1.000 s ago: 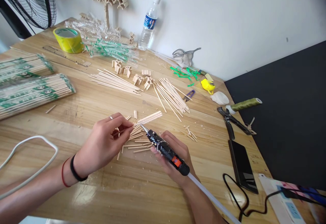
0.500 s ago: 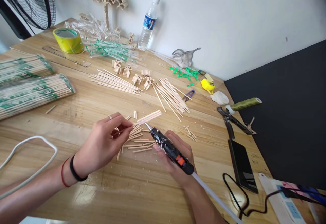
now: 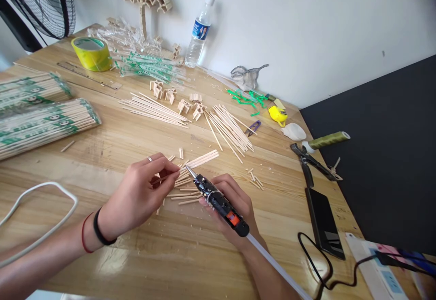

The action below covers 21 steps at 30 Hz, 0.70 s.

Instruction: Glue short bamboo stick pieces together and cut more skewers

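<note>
Between thumb and fingers, my left hand [image 3: 145, 191] pinches the near end of a few thin wooden sticks [image 3: 202, 158] lying side by side; their far ends point right. My right hand [image 3: 235, 204] is wrapped round a black hot glue gun [image 3: 218, 200] with an orange switch and a glue stick [image 3: 272, 263] running out of its back. The gun's metal nozzle is at the held sticks, close to my left fingertips; whether it touches them I cannot tell. Short cut sticks [image 3: 187, 190] lie loose beneath. Small glued stick pieces [image 3: 184, 106] stand farther back.
Long sticks [image 3: 231, 129] lie beyond my hands, with purple snips [image 3: 253, 128] beside them. Wrapped stick bundles [image 3: 44, 125] and a white cable [image 3: 68, 193] are at left. Pliers [image 3: 303, 161], a phone [image 3: 325, 222] and a black cord [image 3: 327, 272] lie right. A bottle [image 3: 199, 34] stands behind.
My right hand has moved the glue gun left, so its nozzle now sits nearer my left fingertips. The left hand and its sticks have shifted slightly right.
</note>
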Available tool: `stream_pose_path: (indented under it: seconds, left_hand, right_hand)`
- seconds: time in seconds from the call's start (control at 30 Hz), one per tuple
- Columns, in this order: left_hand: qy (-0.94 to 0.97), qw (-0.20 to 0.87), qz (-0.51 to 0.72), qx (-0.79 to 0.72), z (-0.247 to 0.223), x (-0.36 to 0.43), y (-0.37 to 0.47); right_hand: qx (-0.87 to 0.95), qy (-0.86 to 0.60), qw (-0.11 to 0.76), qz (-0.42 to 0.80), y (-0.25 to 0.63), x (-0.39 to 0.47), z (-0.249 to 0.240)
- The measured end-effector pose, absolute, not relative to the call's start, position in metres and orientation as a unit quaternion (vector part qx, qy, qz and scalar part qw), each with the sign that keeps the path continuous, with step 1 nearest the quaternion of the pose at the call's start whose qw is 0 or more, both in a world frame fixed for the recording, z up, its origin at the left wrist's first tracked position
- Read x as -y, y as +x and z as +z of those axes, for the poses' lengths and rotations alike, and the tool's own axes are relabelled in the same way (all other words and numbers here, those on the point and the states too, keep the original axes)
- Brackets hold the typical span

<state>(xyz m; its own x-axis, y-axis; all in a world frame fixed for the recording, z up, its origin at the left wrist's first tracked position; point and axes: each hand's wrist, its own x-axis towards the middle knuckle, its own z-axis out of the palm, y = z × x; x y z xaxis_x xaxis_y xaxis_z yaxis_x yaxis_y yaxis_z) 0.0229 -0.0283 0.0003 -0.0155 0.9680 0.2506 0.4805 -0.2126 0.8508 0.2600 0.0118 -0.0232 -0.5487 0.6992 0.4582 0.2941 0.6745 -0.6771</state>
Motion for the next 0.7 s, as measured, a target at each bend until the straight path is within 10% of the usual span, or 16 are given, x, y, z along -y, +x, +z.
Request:
stream_pose_path:
  seconds: [0.7]
  left_hand:
    - [0.648,0.281,0.435,-0.558,-0.0014,0.0284,0.0241]
  right_hand:
    - [0.823,-0.328,0.405,0.226,0.2619,-0.0137,-0.0247]
